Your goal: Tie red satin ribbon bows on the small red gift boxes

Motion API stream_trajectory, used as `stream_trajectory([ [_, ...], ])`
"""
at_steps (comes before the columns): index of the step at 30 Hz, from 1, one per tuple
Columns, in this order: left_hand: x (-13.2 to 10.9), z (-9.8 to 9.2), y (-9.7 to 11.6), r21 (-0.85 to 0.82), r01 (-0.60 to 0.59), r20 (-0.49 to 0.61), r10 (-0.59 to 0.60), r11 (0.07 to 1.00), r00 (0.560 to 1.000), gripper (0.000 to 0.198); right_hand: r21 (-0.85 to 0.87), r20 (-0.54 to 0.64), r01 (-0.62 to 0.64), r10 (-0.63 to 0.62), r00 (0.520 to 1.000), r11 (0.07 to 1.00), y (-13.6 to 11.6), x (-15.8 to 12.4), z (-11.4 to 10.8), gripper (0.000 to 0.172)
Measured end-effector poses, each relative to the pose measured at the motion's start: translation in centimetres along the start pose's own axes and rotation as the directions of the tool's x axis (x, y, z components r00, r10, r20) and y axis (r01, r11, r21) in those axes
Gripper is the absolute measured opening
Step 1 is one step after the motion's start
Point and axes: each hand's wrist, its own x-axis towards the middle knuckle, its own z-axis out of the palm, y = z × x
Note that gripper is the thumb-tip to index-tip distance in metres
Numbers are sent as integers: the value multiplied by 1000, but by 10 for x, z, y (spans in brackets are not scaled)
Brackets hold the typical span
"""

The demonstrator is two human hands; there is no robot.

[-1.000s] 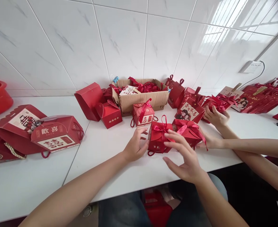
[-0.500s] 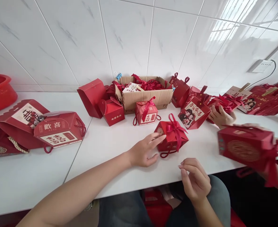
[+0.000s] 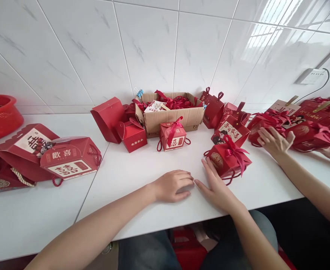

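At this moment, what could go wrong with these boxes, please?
The right hand has its fingers by the nearest box; a push might slide it into the box behind. A co-worker's hand is close to another bow and could pull it loose. Ribbons are heaped up to the rim of the carton, so a knock may spill some.

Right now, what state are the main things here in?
Left hand: holding nothing
Right hand: gripping nothing
Bow-tied box beside it: closed
Carton: open, holding red ribbon
Ribboned box before the carton: closed, upright
Blue clip: clamped on the carton's edge
Red basin: open-topped
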Motion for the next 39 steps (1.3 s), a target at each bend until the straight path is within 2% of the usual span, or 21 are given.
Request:
stream_trajectory([
  [2,-1,-3,-3,51,6,-146,2,999,989,23,-6,-1,-63,63,998,998,11,3,-3,76],
  [4,-1,-10,-9,121,79,-334,-34,989,942,24,-15,-37,-107,106,994,994,22,4,-8,76],
  [6,0,-22,-18,159,223,-527,-108,962,843,31,-31,-85,-139,136,987,990,30,8,-13,75],
  [8,3,-38,-30,138,366,-656,-192,920,730,50,-47,-105,-137,132,986,989,30,17,-20,72],
  [9,6,-46,-36,124,420,-680,-232,899,696,62,-50,-101,-117,111,989,992,26,25,-23,69],
  [10,10,-54,-42,119,468,-676,-273,876,684,74,-48,-96,-83,78,992,995,19,34,-26,65],
  [12,20,-68,-51,127,572,-604,-394,810,692,86,-24,-117,17,-19,993,1000,0,59,-30,52],
  [15,37,-84,-59,85,708,-509,-581,701,635,85,32,-250,203,-189,950,979,-29,98,-27,36],
  [17,46,-91,-63,68,741,-481,-628,668,611,85,104,-344,245,-197,918,964,-38,118,-18,28],
  [20,53,-96,-67,59,748,-440,-655,661,614,78,200,-423,258,-154,893,945,-36,130,-2,22],
  [24,49,-104,-71,-14,720,-388,-667,694,636,65,225,-457,287,-160,875,931,-24,124,6,18],
  [28,43,-105,-74,-58,643,-346,-620,763,704,62,279,-488,279,-114,866,919,-22,120,1,18],
  [31,44,-95,-78,-73,564,-328,-554,822,765,65,334,-473,262,-79,878,906,-24,122,1,20],
  [34,50,-82,-78,-60,528,-301,-519,847,800,69,381,-454,250,-56,889,890,-23,123,2,22],
  [36,54,-79,-72,-27,522,-243,-512,852,824,72,414,-456,247,-35,890,876,-22,123,2,23],
  [39,60,-86,-53,43,517,-103,-511,855,854,78,471,-470,236,15,883,850,-22,122,-3,21],
])
